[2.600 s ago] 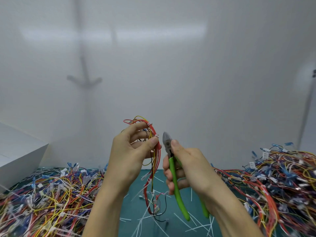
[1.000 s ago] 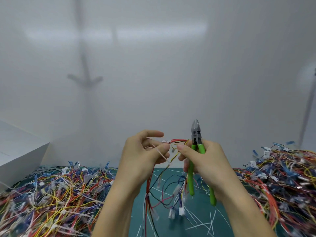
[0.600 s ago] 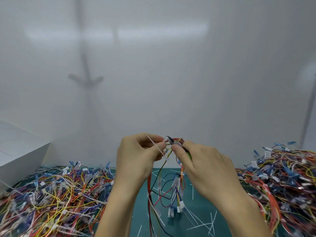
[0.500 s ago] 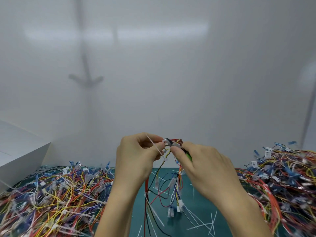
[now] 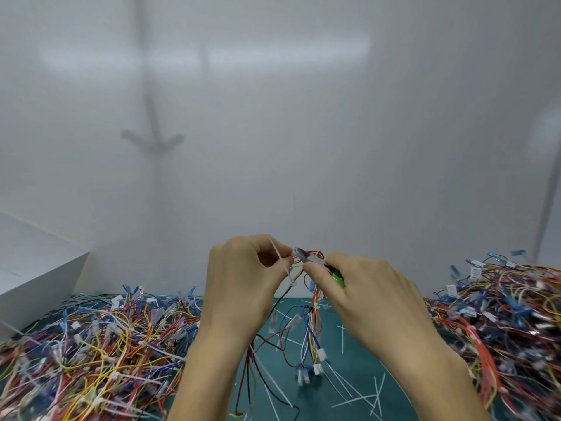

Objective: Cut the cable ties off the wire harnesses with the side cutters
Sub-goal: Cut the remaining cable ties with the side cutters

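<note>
Cable tie, white and thin, sticks out between our two hands. Our left hand pinches the wire harness, which hangs down below. Our right hand grips the green side cutters, tip right by the tie. Big wire piles lie out past both hands.

Multicolour wire harness held up, wires and white connectors dangling. White cable tie juts at its top left. Green-handled side cutters, tips at harness top. Tangled harness piles left and right.
</note>
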